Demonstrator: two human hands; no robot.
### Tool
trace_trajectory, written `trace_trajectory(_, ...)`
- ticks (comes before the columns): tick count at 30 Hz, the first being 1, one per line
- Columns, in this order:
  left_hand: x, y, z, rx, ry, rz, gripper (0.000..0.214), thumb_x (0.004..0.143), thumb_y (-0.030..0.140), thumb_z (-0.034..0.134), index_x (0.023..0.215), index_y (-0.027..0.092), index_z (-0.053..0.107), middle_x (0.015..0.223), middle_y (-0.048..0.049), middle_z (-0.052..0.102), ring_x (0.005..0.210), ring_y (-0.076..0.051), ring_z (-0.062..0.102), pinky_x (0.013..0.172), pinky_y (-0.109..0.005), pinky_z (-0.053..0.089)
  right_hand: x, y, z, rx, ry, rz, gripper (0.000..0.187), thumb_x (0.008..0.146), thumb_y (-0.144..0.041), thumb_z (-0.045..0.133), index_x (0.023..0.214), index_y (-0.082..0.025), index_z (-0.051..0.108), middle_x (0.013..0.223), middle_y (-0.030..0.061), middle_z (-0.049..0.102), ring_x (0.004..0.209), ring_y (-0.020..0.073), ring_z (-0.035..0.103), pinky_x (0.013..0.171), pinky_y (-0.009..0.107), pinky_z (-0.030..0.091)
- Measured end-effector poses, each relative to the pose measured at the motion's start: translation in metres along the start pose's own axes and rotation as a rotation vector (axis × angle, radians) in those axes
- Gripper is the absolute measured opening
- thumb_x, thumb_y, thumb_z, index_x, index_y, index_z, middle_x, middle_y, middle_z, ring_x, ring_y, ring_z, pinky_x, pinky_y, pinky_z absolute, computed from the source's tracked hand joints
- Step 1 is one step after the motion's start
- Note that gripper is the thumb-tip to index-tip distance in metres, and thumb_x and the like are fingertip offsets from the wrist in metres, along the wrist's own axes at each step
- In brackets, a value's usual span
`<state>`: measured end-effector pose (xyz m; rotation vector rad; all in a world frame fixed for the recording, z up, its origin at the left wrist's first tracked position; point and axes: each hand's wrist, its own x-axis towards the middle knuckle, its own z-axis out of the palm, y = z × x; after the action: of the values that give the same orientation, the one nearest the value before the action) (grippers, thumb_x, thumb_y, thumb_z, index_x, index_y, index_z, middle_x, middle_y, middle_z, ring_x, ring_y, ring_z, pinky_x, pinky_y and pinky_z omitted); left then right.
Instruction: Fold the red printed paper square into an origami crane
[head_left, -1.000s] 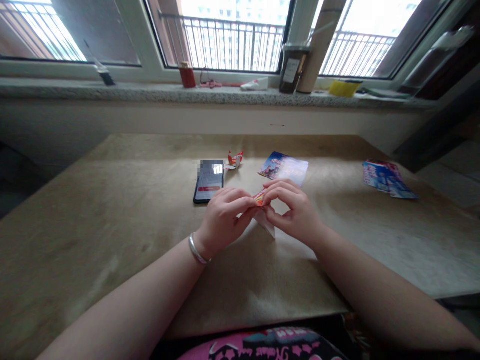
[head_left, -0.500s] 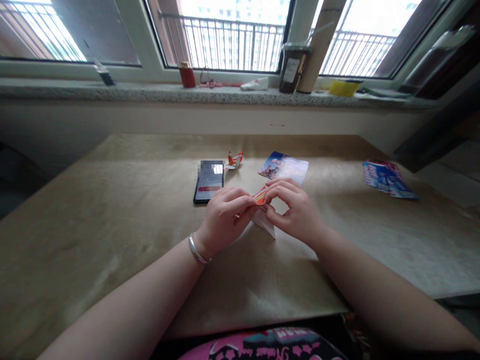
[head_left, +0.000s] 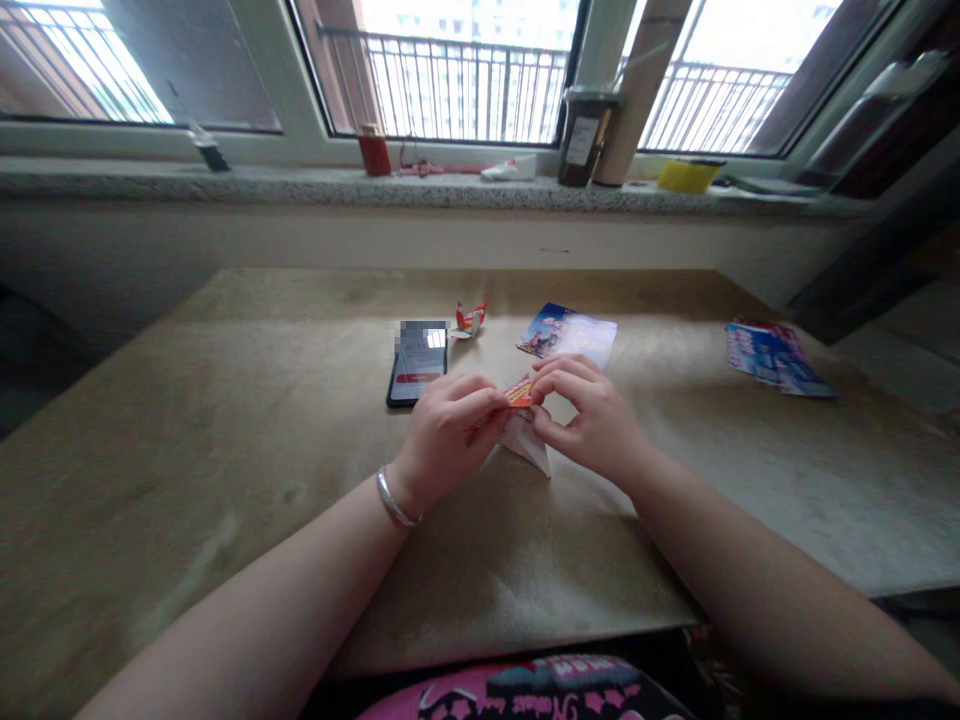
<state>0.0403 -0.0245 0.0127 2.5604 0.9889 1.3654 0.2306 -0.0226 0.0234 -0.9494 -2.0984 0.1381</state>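
Observation:
Between my hands is a folded piece of printed paper (head_left: 527, 440), orange-red on one face and white on the other, its white point slanting down toward the table. My left hand (head_left: 454, 425) is closed on its left side, thumb and fingers pinching the orange part. At the right edge, my right hand (head_left: 589, 415) pinches the paper between thumb and index finger, the other fingers curled above. A small folded red-and-white paper figure (head_left: 470, 319) stands beyond my left hand, beside a phone (head_left: 418, 365) with a lit screen.
A blue printed leaflet (head_left: 568, 333) lies beyond my right hand. Several more leaflets (head_left: 778, 358) are fanned out at the table's right side. The windowsill behind holds a red container (head_left: 374, 150), a dark lidded jar (head_left: 583, 140) and a yellow item (head_left: 688, 177).
Both hands stay almost in place. My right fingers have shifted slightly on the paper, and a little more of its orange and white faces shows.

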Motion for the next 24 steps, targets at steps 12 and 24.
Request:
trace_trajectory(12, 0.0005, 0.0004, -0.0024, -0.003, -0.002, -0.049, 0.011, 0.084, 0.020, 0.054, 0.078, 0.017, 0.062, 0.076, -0.0034, 0.060, 0.069, -0.013, 0.054, 0.063, -0.025, 0.043, 0.0003, 0.0014, -0.0034, 0.081, 0.025, 0.050, 0.006, 0.076, -0.016, 0.056, 0.076, -0.022, 0.057, 0.086, 0.0041, 0.061, 0.094, 0.0206, 0.056, 0.086, 0.039, 0.045)
trace_trajectory(24, -0.0013, -0.0022, -0.0006, -0.015, -0.027, -0.079, 0.008, 0.084, 0.025, 0.057, 0.083, 0.019, 0.062, 0.079, -0.0030, 0.061, 0.073, -0.014, 0.055, 0.067, -0.026, 0.044, -0.0002, -0.0014, -0.0004, 0.010, 0.041, 0.007, 0.008, 0.075, -0.013, 0.054, 0.076, -0.021, 0.055, 0.086, 0.0044, 0.061, 0.093, 0.0197, 0.056, 0.085, 0.037, 0.046)
